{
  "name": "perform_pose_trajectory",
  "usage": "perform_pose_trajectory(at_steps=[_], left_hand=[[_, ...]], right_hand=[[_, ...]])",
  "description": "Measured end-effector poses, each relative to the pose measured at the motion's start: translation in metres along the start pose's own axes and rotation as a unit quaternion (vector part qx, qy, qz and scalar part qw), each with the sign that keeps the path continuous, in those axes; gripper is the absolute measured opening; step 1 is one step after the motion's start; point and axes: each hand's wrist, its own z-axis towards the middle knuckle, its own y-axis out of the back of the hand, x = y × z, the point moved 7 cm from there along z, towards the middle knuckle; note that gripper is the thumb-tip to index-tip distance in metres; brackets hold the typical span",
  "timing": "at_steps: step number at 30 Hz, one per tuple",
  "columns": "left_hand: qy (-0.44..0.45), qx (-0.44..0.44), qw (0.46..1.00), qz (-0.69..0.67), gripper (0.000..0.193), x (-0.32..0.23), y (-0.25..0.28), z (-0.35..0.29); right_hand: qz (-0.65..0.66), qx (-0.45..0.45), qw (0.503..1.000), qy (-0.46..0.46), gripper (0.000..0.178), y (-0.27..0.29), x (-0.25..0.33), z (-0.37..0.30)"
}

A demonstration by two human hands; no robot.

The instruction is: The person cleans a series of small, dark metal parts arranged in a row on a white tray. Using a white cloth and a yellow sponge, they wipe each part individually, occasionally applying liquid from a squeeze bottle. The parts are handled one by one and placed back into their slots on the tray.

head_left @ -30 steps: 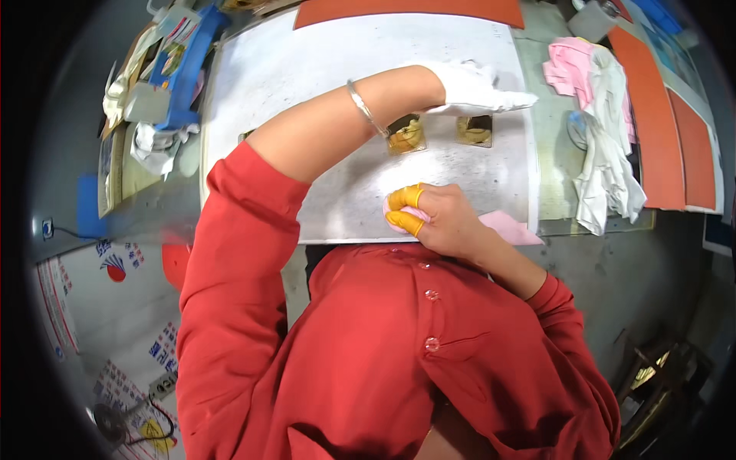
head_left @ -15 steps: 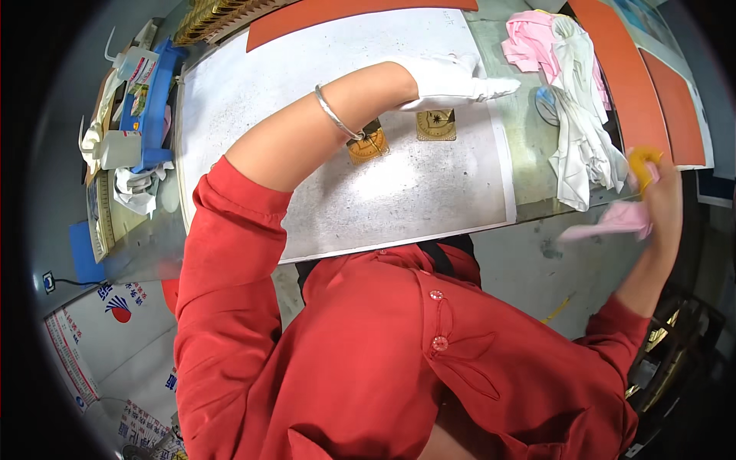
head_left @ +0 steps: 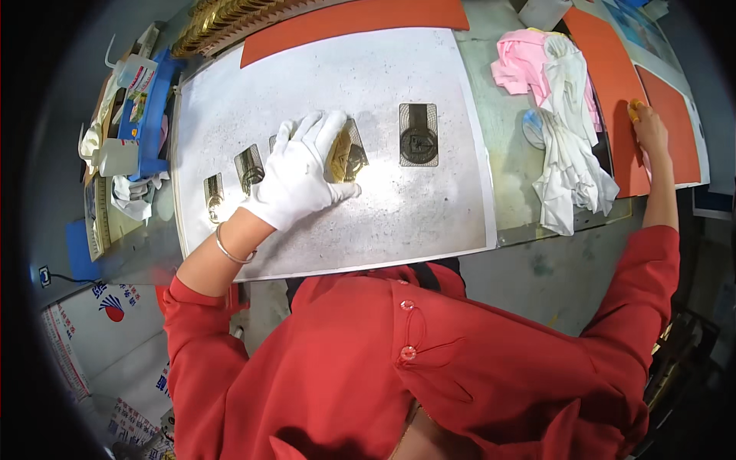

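My left hand (head_left: 295, 172), in a white glove, lies over the white sheet (head_left: 437, 207) with its fingers stretched and apart. A thin gold metal plate (head_left: 351, 152) shows between its fingers and thumb, touching or just under them. Other small patterned plates lie in a row: a dark one (head_left: 418, 136) to the right, another (head_left: 249, 167) left of the glove, and a smaller one (head_left: 214, 195) at the far left. One more is mostly hidden by the glove. My bare right hand (head_left: 652, 132), with yellow covers on its fingertips, is at the orange board (head_left: 619, 146); a sliver of pink cloth (head_left: 646, 161) shows beneath it.
White and pink cloths (head_left: 567, 169) lie on the table right of the sheet. An orange strip (head_left: 353, 31) borders the sheet's far edge, with stacked gold pieces (head_left: 222, 27) behind. A blue tray (head_left: 153, 115) and bottles stand at left.
My left hand has drawn back leftward, uncovering several plates. My right hand has risen from beside the table's near edge to the orange board; the pink cloth it carried is now mostly hidden.
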Motion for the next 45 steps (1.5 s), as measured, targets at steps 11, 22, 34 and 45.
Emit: perform_pose_trajectory(at_steps=[11, 22, 34, 45], left_hand=[[-0.106, -0.002, 0.994, -0.031, 0.077, -0.017, 0.012, 0.018], [-0.104, -0.163, 0.962, -0.194, 0.073, -0.042, 0.027, -0.008], [0.032, 0.13, 0.581, -0.803, 0.076, -0.105, -0.031, -0.015], [0.055, -0.049, 0.617, -0.783, 0.03, -0.025, -0.041, -0.082]], right_hand=[[-0.027, -0.118, 0.993, 0.015, 0.037, 0.086, 0.041, -0.043], [0.127, -0.058, 0.966, 0.217, 0.024, 0.095, 0.219, -0.128], [0.935, 0.135, 0.325, 0.05, 0.027, 0.137, 0.333, -0.227], [0.737, 0.138, 0.648, 0.132, 0.034, 0.15, 0.382, -0.263]])
